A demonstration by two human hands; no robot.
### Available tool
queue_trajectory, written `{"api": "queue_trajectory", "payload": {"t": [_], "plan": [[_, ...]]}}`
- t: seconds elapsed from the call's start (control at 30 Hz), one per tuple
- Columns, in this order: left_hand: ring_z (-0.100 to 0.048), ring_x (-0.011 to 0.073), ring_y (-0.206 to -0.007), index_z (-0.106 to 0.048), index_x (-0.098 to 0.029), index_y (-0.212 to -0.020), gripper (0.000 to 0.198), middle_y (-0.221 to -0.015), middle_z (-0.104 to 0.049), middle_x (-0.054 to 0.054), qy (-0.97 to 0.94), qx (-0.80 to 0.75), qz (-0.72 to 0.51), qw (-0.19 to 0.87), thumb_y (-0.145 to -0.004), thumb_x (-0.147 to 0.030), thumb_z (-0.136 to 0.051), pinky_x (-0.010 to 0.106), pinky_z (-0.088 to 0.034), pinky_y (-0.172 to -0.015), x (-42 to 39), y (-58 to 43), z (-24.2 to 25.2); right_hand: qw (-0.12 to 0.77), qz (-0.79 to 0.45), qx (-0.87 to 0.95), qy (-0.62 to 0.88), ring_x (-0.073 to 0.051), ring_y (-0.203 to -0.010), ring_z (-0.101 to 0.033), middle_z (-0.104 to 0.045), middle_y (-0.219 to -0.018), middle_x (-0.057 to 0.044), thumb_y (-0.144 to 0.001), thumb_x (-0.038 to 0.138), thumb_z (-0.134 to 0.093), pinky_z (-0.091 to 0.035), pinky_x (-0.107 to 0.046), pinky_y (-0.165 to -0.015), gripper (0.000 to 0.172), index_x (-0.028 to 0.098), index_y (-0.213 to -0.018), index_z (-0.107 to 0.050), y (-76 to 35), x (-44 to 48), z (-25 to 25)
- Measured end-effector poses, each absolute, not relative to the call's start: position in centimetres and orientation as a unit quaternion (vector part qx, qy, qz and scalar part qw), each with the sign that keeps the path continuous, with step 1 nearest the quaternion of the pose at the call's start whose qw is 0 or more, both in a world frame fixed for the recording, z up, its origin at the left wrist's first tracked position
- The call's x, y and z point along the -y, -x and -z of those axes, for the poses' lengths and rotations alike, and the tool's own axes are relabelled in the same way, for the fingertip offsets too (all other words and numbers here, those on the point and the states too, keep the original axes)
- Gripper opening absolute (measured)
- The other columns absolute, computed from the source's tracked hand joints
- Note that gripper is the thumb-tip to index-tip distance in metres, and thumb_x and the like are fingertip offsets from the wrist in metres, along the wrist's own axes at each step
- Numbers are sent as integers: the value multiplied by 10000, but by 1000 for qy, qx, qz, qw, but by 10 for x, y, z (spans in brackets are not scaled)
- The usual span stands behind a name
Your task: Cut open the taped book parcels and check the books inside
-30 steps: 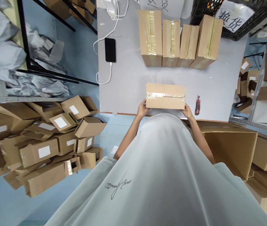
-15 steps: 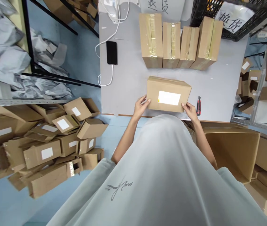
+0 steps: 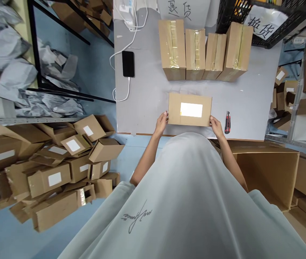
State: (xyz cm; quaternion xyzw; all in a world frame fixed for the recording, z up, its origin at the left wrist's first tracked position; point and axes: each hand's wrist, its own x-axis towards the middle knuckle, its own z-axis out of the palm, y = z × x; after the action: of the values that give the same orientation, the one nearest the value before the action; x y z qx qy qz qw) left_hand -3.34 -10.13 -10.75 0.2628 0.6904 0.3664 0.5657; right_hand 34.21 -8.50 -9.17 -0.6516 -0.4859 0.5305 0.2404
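Observation:
A brown cardboard box (image 3: 174, 109) with a white label on its top face lies flat on the grey table (image 3: 147, 97), close to the near edge. My left hand (image 3: 161, 123) grips the box's left end with the fingers curled round it. My right hand (image 3: 216, 126) holds the right end the same way. A red and black utility knife (image 3: 227, 122) lies on the table just right of my right hand.
Several taped boxes (image 3: 196, 50) stand in a row at the table's back. A black phone (image 3: 128, 63) on a white cable lies at the left. A heap of labelled boxes (image 3: 56, 169) covers the floor on the left; a large open carton (image 3: 266, 172) stands at the right.
The box was turned over between my hands: its taped seam faced up, now the white label does, and it rests flat on the table.

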Motion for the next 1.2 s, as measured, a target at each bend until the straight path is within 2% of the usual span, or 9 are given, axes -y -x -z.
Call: {"api": "queue_trajectory", "payload": {"t": [0.07,0.17,0.27,0.37,0.53,0.73,0.87,0.97,1.2], "plan": [[-766,344,-1367,-726,-169,-1495,649,-1599,-697,248,-240,-705,-362,561,-1059,-644,-654,569,-610,-1199,106,37,117,244,-542,437,676,-350,-1278,-777,-807,-1422,-179,-1010,793,-507,-649,-620,-1133,803,202,-1509,-720,-348,90,99],[-732,366,-1432,-743,-172,-1470,604,-1602,-694,242,-254,-712,-353,552,-925,-426,-795,584,-578,-1243,113,38,125,241,-545,425,682,-370,-1288,-769,-813,-1406,-193,-923,661,-648,-609,-680,-1170,778,190,-1541,-690,-349,98,108],[-725,360,-1447,-752,-171,-1457,696,-1613,-702,204,-277,-697,-355,559,-763,-204,-797,578,-529,-1303,117,31,127,244,-555,440,662,-346,-1350,-737,-799,-1463,-160,-829,532,-736,-550,-623,-1259,753,213,-1510,-717,-342,102,112],[-689,346,-1498,-745,-165,-1457,766,-1593,-727,174,-292,-688,-359,559,-692,-135,-742,567,-490,-1343,118,23,126,243,-567,451,646,-339,-1330,-743,-816,-1430,-148,-778,482,-776,-516,-582,-1298,705,195,-1422,-769,-333,103,115],[-705,367,-1470,-763,-151,-1426,742,-1555,-750,177,-295,-694,-359,549,-685,-138,-724,586,-502,-1336,117,18,120,246,-565,450,646,-386,-1331,-730,-828,-1387,-164,-752,562,-811,-534,-637,-1258,673,182,-1307,-802,-329,104,112],[-634,329,-1566,-797,-221,-1390,624,-1582,-741,105,-311,-679,-376,549,-775,-166,-713,522,-509,-1346,121,25,97,278,-564,454,632,-354,-1392,-708,-790,-1457,-158,-840,714,-797,-573,-548,-1243,725,206,-1356,-779,-333,107,81],[-745,318,-1399,-817,-176,-1310,410,-1421,-821,128,-331,-680,-405,514,-950,-364,-767,467,-564,-1284,118,29,76,294,-500,490,651,-322,-1229,-749,-787,-1335,-154,-945,807,-723,-632,-495,-1152,725,221,-1362,-810,-335,98,54],[-784,320,-1298,-837,-175,-1263,432,-1330,-855,116,-355,-697,-398,478,-1030,-528,-750,445,-611,-1200,110,32,66,288,-433,529,671,-313,-1146,-740,-767,-1189,-136,-984,834,-678,-649,-463,-1087,717,235,-1340,-847,-336,84,42],[-803,345,-1243,-860,-168,-1155,414,-1259,-866,138,-368,-697,-364,497,-991,-537,-769,461,-630,-1150,96,35,75,222,-415,576,668,-350,-1014,-744,-762,-1021,-156,-987,908,-579,-617,-538,-1095,812,183,-1178,-892,-338,58,53]]}}
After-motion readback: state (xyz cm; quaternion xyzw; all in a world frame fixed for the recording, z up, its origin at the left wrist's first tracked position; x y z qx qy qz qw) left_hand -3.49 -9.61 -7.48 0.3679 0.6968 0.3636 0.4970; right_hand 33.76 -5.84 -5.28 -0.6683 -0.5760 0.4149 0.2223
